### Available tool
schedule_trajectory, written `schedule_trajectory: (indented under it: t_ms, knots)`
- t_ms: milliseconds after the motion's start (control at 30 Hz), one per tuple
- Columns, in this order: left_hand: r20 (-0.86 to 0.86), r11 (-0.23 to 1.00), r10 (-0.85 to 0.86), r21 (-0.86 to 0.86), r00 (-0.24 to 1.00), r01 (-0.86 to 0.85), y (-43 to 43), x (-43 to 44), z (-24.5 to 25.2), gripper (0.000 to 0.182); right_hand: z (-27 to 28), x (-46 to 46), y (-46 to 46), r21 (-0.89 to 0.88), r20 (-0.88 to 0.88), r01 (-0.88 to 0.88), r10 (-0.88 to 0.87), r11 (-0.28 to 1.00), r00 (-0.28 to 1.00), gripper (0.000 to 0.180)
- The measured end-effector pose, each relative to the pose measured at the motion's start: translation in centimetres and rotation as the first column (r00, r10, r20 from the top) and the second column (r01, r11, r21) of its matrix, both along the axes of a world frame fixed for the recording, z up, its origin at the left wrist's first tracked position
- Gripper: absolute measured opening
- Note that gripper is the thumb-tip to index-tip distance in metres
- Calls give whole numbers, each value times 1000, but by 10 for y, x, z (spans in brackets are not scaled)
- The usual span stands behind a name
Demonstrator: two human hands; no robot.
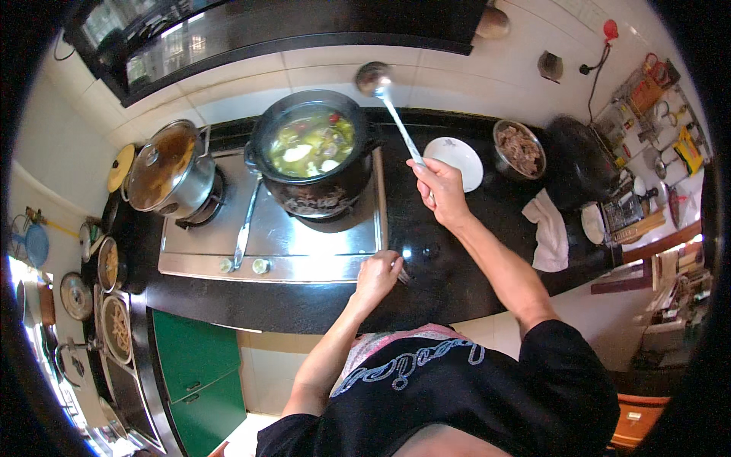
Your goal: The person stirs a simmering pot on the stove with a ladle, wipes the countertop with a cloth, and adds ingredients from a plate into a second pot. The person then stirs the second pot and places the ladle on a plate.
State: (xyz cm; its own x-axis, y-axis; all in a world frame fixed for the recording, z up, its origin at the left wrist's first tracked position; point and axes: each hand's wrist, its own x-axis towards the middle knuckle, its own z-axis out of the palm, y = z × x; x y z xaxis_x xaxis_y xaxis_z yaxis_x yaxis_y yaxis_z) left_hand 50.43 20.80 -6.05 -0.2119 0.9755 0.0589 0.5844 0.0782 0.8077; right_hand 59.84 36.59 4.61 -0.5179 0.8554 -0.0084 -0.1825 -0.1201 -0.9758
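Note:
My right hand is closed around the handle of a metal ladle, whose bowl is raised up and left, near the tiled wall. Below and left of that bowl, a dark clay pot stands on the gas stove, holding soup with pale, green and red pieces. Beside the stove's front right corner, my left hand rests low with curled fingers; a small shiny metal thing shows by its fingertips, and whether the hand grips it is unclear. A white plate lies just behind my right hand.
A steel pot with a glass lid stands on the left burner. A long metal utensil lies on the stove. On the right are a metal bowl of meat, a white cloth and a dark wok-like vessel. A range hood hangs above.

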Motion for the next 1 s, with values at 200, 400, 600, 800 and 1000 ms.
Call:
schedule_trajectory:
  t_ms: [200,400,600,800,1000]
  knots:
    - [-132,999,-52,-11,990,51,1,22,-14,17,-65,67,15,-304,32,240,-242,922,970,20]
    - [-40,999,-14,-30,999,12,11,53,-20,20,-121,103,37,-343,127,226,-193,912,973,16]
    - [-97,993,99,-55,990,-104,22,80,-21,16,-151,84,55,-374,119,92,-51,923,992,15]
    - [-109,967,255,7,961,-256,19,91,-24,16,-166,65,69,-365,116,4,41,931,992,17]
    - [-109,958,286,-1,952,-288,21,92,-24,15,-164,57,69,-377,162,42,21,925,986,18]
